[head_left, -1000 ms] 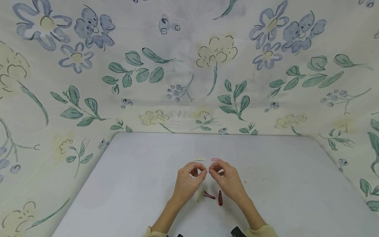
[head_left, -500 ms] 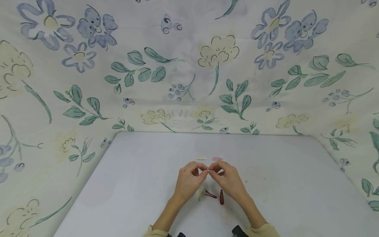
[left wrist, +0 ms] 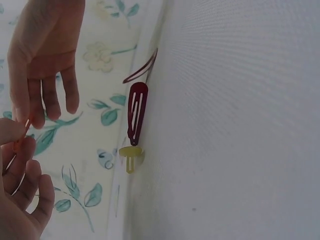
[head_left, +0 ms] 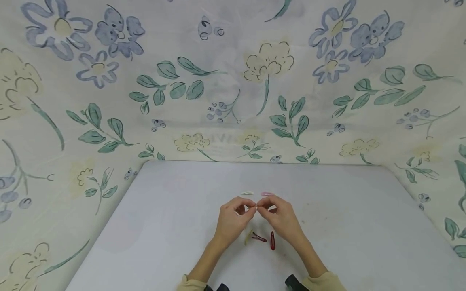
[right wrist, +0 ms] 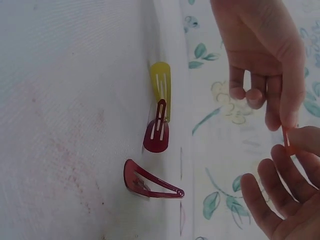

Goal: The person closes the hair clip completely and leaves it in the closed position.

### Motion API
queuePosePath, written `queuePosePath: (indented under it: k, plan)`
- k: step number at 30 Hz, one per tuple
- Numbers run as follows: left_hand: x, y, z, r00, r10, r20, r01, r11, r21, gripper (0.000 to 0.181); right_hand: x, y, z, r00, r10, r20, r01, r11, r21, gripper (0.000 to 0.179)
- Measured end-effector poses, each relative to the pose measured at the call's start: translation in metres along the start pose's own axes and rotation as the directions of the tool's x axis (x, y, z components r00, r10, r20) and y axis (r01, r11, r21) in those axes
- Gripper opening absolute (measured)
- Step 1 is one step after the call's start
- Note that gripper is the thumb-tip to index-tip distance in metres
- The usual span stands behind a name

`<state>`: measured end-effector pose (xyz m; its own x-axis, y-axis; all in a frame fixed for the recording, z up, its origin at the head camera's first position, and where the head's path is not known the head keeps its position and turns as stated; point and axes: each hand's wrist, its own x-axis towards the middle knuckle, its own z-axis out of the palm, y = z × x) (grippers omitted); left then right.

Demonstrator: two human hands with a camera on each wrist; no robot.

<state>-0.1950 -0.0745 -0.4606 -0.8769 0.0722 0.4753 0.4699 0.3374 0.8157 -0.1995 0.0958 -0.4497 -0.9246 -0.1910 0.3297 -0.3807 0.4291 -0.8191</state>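
My left hand point(head_left: 233, 220) and right hand point(head_left: 280, 217) meet just above the table point(head_left: 174, 202), about midway between its left and right edges. Each grip is pinched, thumb against finger, on one small orange hair clip point(right wrist: 291, 149): the left holds one end, the right the other. The clip is in the air between my fingertips, which cover most of it, so I can't be sure whether it is bent open or snapped flat.

Beyond my hands, toward the table's far edge, a whitish snap clip point(head_left: 247, 193) and a pink snap clip point(head_left: 267, 194) lie in a row, apart, the whitish one on the left-edge side. On my side, toward the near edge, lie three more. The yellow snap clip point(right wrist: 161, 75) is nearest the left edge. A dark red snap clip point(right wrist: 156, 142) is just beside it, overlapping it in the right wrist view. A second dark red clip point(right wrist: 131, 177) lies apart from that pair, toward the right edge, its frame bowed. Floral cloth point(head_left: 233, 52) rises behind the far edge and runs along both side edges.
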Motion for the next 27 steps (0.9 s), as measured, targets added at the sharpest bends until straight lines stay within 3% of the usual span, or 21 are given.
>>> queuePosePath:
  k: [9, 17, 27]
  plan:
    - [0.006, -0.003, -0.008, 0.999, -0.026, 0.042, 0.028, 0.999, -0.043, 0.007, 0.010, 0.001, -0.005, 0.996, 0.040, 0.077, -0.043, 0.998, 0.041, 0.006]
    - [0.022, 0.004, -0.025, 0.995, -0.029, 0.093, 0.030, 0.999, -0.016, 0.005, 0.027, -0.007, -0.010, 0.987, -0.009, 0.160, -0.007, 0.995, 0.101, 0.010]
    - [0.038, 0.018, -0.039, 0.990, -0.074, 0.124, 0.077, 0.997, -0.019, 0.004, 0.047, -0.021, -0.024, 0.946, -0.026, 0.324, -0.028, 0.987, 0.161, 0.015]
